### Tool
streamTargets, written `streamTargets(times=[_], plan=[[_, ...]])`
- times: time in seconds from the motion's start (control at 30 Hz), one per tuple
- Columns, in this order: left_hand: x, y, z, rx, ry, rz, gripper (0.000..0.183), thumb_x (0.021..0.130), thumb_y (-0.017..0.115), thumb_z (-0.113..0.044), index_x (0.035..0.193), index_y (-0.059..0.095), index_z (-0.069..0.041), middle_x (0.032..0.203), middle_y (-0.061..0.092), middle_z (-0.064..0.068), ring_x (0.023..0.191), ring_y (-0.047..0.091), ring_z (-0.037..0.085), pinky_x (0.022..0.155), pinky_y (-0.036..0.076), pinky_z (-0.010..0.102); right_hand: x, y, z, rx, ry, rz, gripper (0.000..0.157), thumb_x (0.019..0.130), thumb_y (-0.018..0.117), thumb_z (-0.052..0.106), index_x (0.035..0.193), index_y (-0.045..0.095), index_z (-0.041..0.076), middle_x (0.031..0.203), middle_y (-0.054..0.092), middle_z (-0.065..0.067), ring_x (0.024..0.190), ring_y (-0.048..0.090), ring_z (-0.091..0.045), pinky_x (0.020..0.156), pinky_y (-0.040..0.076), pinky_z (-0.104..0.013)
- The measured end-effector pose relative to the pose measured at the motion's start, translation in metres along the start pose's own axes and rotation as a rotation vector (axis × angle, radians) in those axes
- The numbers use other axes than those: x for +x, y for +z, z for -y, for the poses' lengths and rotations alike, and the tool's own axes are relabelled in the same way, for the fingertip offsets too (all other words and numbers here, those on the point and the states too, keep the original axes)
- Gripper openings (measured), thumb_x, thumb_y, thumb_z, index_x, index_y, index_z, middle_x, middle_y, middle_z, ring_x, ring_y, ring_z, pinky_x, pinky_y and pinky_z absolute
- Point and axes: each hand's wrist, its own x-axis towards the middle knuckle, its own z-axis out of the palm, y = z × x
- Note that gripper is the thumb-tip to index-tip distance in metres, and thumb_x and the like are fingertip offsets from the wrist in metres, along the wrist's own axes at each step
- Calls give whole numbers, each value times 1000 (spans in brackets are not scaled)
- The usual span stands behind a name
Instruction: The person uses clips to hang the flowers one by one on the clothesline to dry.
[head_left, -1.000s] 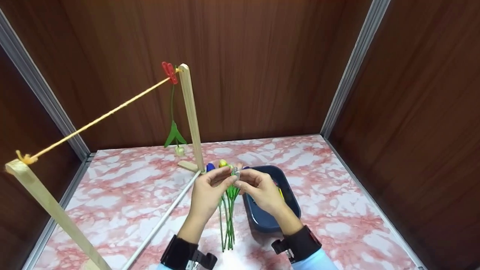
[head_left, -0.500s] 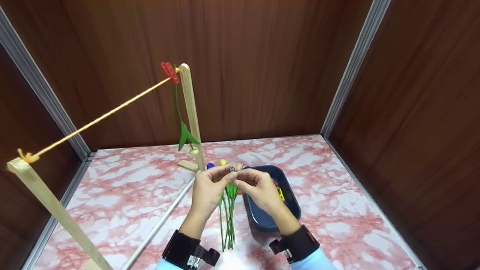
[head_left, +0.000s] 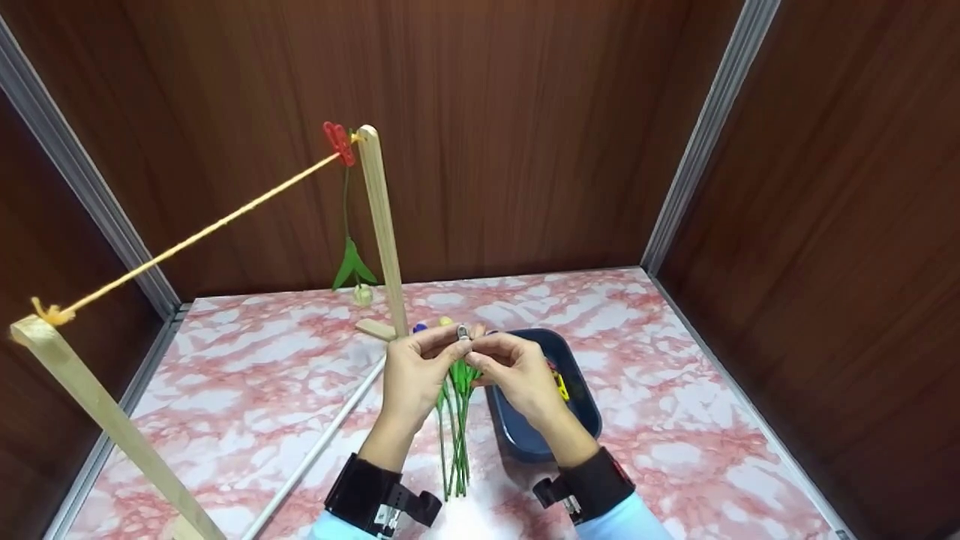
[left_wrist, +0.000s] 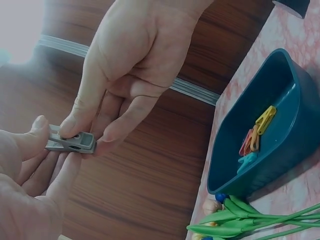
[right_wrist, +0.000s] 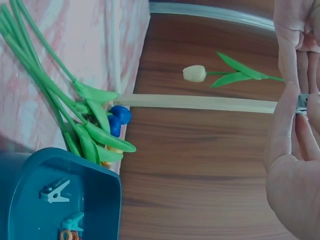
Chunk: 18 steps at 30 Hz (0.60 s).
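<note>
While two hands [head_left: 415, 369] [head_left: 523, 373] pinch one grey clip [left_wrist: 77, 142], one tulip [head_left: 363, 294] hanging, one blue tray [head_left: 534, 436] nearby, grey clip between hands.

the grey clip [head_left: 463, 332] has been turned and shifted slightly leftward; the hanging white tulip [head_left: 363, 295], seen against the wooden post [head_left: 382, 225] half a second ago, has been swung back to its left.
</note>
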Motion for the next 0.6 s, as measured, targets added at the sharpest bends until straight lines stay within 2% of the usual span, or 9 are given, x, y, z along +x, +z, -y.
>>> streamTargets(times=[0.2, 0.4, 0.6], plan=[[1, -1, 0, -7, 4, -32, 21, 92, 86, -6, 111, 84, 2, 107, 85, 18, 89, 78, 6, 77, 61, 15, -1, 1, 0, 21, -7, 7, 29, 102, 74, 6, 126, 72, -10, 113, 81, -5, 100, 78, -12, 80, 70, -33], [3, 4, 1, -80, 29, -99, 13, 91, 85, -2, 103, 84, 5, 98, 85, 19, 81, 76, 3, 75, 63, 17, -1, 4, 2, 45, -15, 0, 28, 102, 72, 2, 126, 71, -12, 111, 80, -2, 97, 77, -8, 80, 70, -34], [5, 6, 1, -101, 45, -144, 12, 90, 86, 0, 99, 84, 6, 95, 84, 21, 76, 76, 2, 72, 64, 18, 4, 2, 1, 27, -29, -6, 28, 103, 73, 5, 124, 72, -14, 113, 81, -11, 100, 78, -12, 82, 70, -34]])
